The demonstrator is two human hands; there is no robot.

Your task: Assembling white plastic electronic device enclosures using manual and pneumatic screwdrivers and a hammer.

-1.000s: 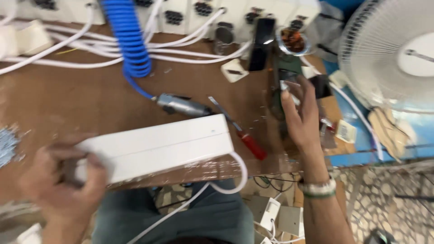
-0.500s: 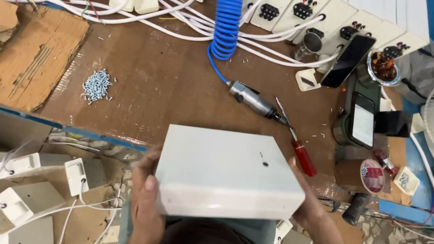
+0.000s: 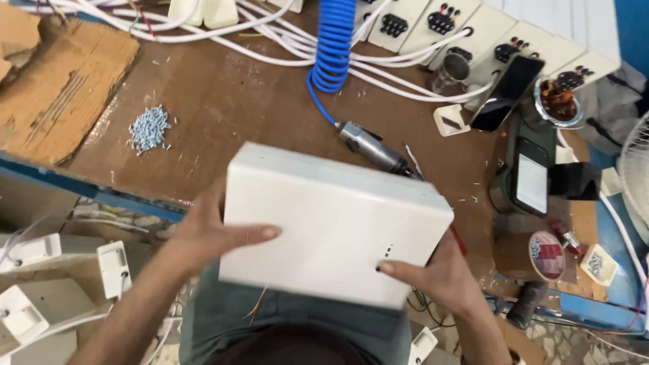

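Above the lap, just off the table [image 3: 223,108] edge, the left hand [image 3: 203,236] and right hand [image 3: 439,274] clasp the white box [image 3: 331,223] from either side, seemingly mid-turn for inspection, needing a steady two-sided grip.
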